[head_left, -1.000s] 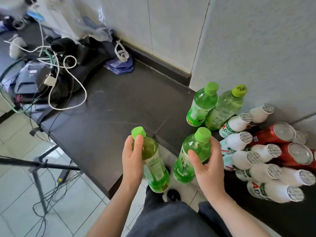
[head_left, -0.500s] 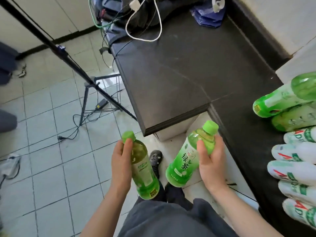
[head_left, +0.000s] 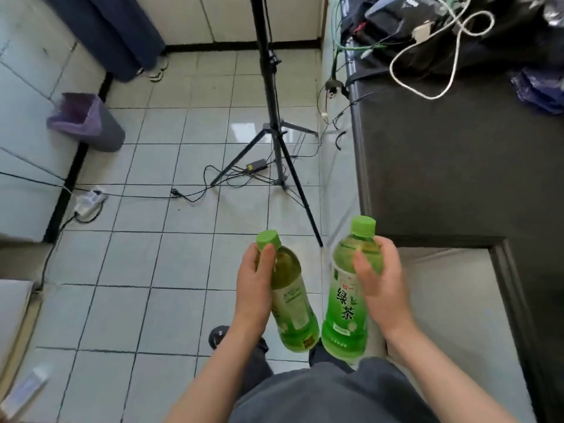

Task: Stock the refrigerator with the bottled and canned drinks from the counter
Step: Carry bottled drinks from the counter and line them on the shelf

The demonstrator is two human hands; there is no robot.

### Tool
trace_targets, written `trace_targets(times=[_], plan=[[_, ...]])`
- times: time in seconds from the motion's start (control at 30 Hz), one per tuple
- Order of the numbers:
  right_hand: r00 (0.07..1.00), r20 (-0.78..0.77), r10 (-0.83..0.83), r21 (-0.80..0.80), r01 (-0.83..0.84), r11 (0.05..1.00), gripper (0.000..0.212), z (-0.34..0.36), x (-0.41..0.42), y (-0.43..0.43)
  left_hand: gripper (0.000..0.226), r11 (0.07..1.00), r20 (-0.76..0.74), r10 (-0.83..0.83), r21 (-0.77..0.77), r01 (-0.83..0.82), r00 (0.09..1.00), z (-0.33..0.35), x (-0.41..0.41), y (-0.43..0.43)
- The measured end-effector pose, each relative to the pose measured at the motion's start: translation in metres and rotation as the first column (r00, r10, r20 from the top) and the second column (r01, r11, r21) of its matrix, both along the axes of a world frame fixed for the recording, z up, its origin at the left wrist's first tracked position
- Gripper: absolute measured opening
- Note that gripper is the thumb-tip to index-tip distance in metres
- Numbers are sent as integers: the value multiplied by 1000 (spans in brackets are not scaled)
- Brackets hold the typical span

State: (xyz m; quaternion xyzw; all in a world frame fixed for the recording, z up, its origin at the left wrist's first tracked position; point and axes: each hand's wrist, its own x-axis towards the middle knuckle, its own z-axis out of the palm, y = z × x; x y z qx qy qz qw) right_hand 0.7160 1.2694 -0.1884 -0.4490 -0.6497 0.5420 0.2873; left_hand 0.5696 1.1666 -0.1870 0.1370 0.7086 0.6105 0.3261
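Gripping one green tea bottle apiece: left hand (head_left: 254, 288) curled round the left bottle (head_left: 291, 303), right hand (head_left: 381, 282) round the right bottle (head_left: 348, 300), both held near, above tiled floor (head_left: 171, 254), dark counter (head_left: 442, 166) to the right.

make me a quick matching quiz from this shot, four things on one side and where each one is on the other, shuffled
Things: 1 large-label bottle; 2 tripod; 3 bin; 4 white cable.
Places: a looped on the dark counter; b held in the right hand; c on the floor against the left wall; d legs spread beside the counter's end.
Pairs: 1-b; 2-d; 3-c; 4-a.
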Motion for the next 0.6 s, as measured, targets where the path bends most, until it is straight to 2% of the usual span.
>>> trace_targets(times=[0.17,0.33,0.5,0.6], plan=[[986,-10,165,54,-164,985,39,16,-90,-54,36,972,52,220,74,-223,974,11,-80,-83],[925,-17,379,99,-376,921,41,31,-191,-120,45,886,56,455,78,-458,889,17,-160,-184],[827,-51,560,135,-550,824,44,43,-303,-197,48,745,81,650,129,-655,756,28,-232,-285],[718,-55,694,155,-681,716,46,52,-364,-246,47,620,112,763,150,-770,636,36,-263,-343]])
